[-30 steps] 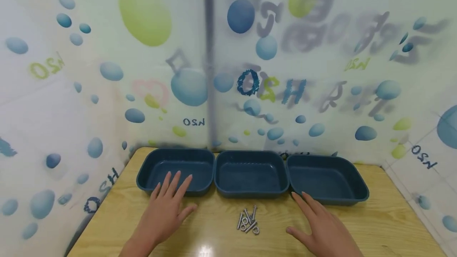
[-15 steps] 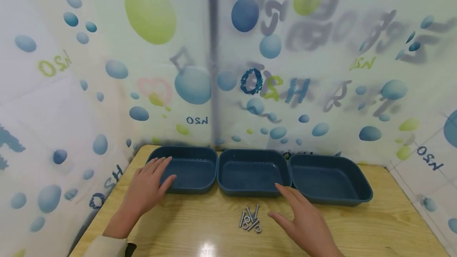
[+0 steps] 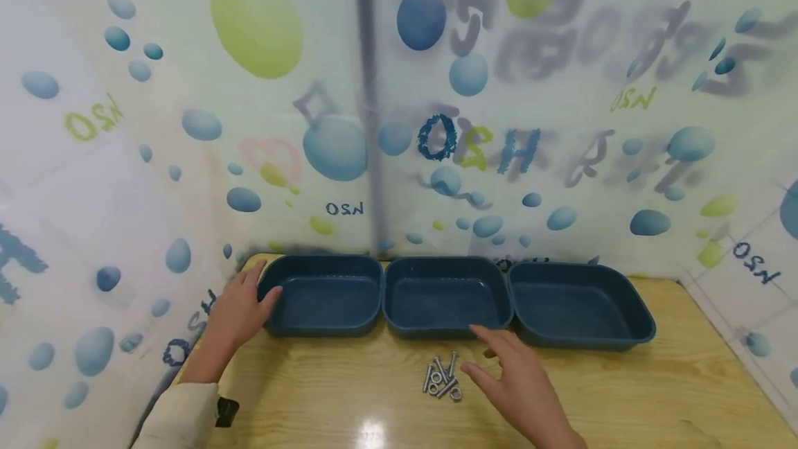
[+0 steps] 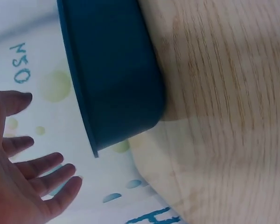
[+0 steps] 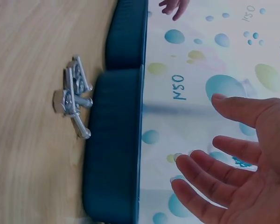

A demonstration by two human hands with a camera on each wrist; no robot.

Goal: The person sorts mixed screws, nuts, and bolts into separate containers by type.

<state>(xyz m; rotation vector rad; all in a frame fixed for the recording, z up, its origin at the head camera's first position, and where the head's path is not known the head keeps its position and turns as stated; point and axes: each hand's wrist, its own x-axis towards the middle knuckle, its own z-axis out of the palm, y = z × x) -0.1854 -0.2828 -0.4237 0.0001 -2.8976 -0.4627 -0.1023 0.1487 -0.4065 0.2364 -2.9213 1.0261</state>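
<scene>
Along the back of your wooden table stand three dark blue trays, side by side in one row with rims meeting or nearly so: the left tray, the middle tray and the right tray, each upright and showing you its blue inner floor. The metal hardware lies outside them, in one loose heap on the wood just in front of the middle tray. You can count four bolts there and at least three nuts; the pieces overlap, so a further nut could be hidden from you. Your right hand is just to the right of the heap, its four fingers slightly bent with small gaps between them, the thumb well apart from the index finger, and nothing held between. In the head view its index fingertip overlaps the front rim of the middle tray, but you cannot tell contact from that. Your left hand is at the outer end of the left tray, thumb apart from the loosely bent fingers and holding nothing. Its thumb overlaps that tray's rim in the head view, while your left wrist view shows a gap between them.
</scene>
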